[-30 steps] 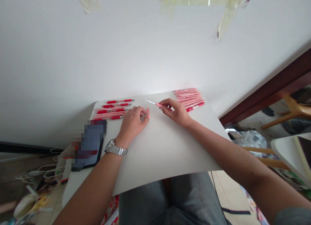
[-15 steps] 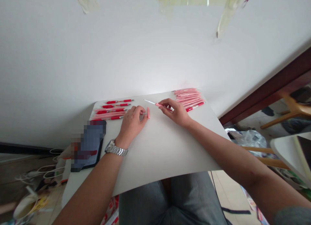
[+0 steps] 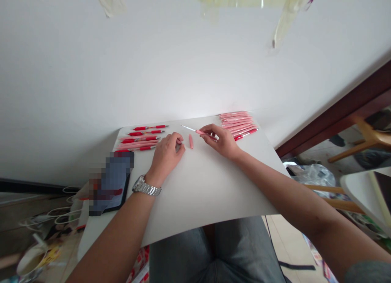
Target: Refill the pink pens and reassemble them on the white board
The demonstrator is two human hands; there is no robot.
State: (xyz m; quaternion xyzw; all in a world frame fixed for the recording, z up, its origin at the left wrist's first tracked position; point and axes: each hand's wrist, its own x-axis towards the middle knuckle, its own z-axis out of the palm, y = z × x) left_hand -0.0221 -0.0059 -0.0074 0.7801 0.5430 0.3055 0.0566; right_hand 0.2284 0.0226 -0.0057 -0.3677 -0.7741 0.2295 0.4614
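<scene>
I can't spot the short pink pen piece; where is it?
In the head view, the short pink pen piece lies on the white table, between the left hand and the right hand.

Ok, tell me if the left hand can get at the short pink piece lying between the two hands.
Probably yes. The short pink piece lies on the table just beyond the left hand, with nothing between them. The right hand, gripping a pen refill, sits on the other side, not over it.
</scene>
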